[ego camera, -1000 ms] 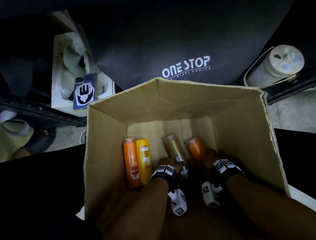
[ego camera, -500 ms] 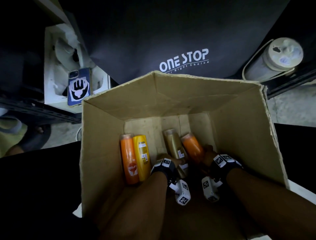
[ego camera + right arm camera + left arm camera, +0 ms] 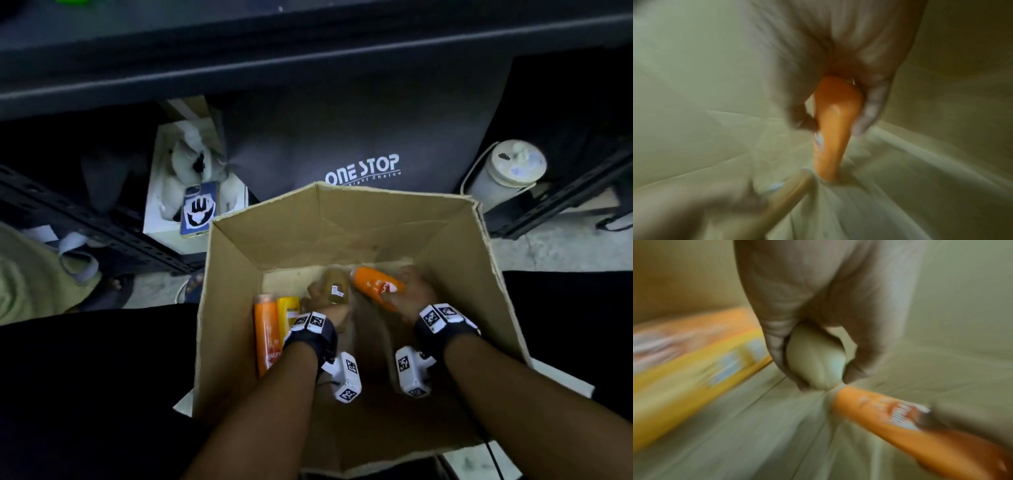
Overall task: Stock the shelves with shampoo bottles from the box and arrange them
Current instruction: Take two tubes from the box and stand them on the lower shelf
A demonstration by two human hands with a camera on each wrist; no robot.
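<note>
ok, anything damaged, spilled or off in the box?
No spill shows. The cardboard box has a ragged, torn right rim. A phone lies on a white box under the shelf, unrelated to stocking. Wrist views are too blurred to check the bottles.

Head camera overhead; wrist cameras close (blurred).

The cardboard box [image 3: 236, 308] is plain tan. At its lower left lie an orange bottle [image 3: 265, 334] and a yellow bottle [image 3: 287, 315]; at centre are a gold-brown bottle [image 3: 337, 291] and a bright orange bottle with white lettering [image 3: 375, 286]. Upper left, a blue phone case [image 3: 199, 209] carries a white-and-black emblem
</note>
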